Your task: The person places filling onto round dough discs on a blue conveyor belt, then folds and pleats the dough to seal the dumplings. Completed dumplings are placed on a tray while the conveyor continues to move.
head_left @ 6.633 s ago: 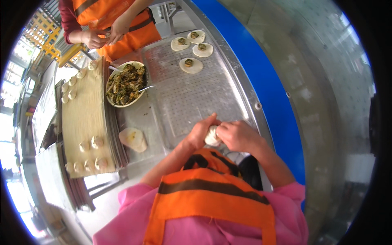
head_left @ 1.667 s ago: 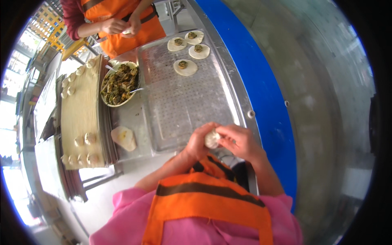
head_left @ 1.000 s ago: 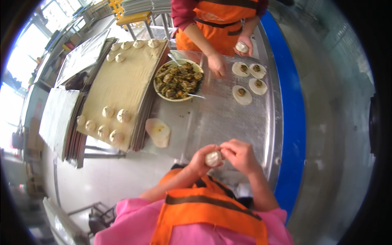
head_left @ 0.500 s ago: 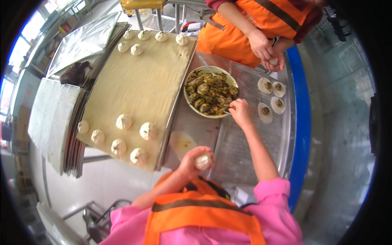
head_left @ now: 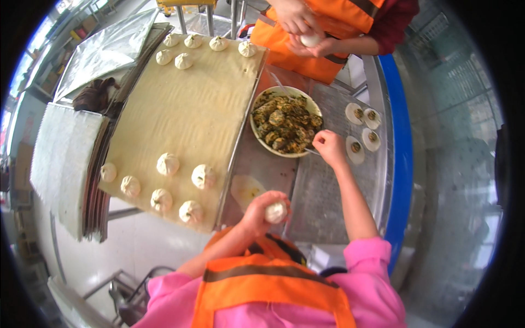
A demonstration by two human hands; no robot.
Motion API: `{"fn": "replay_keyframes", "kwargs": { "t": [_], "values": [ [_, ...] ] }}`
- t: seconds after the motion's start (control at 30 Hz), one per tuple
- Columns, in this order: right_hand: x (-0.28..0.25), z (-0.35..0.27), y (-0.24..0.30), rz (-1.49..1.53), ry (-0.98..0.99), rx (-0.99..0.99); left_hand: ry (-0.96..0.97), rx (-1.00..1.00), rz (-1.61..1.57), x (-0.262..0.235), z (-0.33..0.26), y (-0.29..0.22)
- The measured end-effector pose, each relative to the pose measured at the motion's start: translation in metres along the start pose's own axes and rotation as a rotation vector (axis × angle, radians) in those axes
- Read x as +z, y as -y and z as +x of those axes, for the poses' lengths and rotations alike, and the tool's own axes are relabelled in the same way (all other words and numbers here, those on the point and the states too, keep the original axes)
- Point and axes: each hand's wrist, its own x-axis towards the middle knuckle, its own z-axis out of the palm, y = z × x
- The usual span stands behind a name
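Observation:
My left hand (head_left: pixel 260 214) is curled around a round, white dough bun (head_left: pixel 275 212) near my apron. Over the right edge of a bowl of dark green-brown filling (head_left: pixel 308 155), my right hand (head_left: pixel 329 147) pinches the handle of a spoon (head_left: pixel 311 151); filling hides the spoon's other end. To the left, a cloth-covered tray (head_left: pixel 175 109) carries several pleated buns (head_left: pixel 203 176), grouped along its far and near edges. Right of the bowl, several flat dough wrappers (head_left: pixel 355 150) lie on the metal table, each with a dab of filling.
A second spoon (head_left: pixel 279 82) leans in the bowl's far side. Beyond the table, a co-worker in an orange apron cups white dough (head_left: pixel 310 40) in both hands. Stacked trays (head_left: pixel 68 169) stand at the left, a dark glove or cloth (head_left: pixel 95 95) beside them. A blue edge (head_left: pixel 399 153) bounds the table's right.
The co-worker's hands have shifted left, still with the dough. My right hand has moved slightly right with the spoon. My left hand keeps its hold on the bun.

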Motion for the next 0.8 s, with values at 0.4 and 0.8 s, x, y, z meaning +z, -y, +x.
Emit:
{"fn": "replay_keyframes", "kwargs": {
  "t": [0.4,0.8],
  "values": [
    [-0.071,-0.104,0.091,0.599,0.396,-0.118,0.038,0.133,-0.089,0.049,0.013,0.014],
    [-0.113,-0.147,0.066,0.288,0.382,-0.431,0.141,0.033,0.081,0.082,0.009,0.069]
  ]
}}
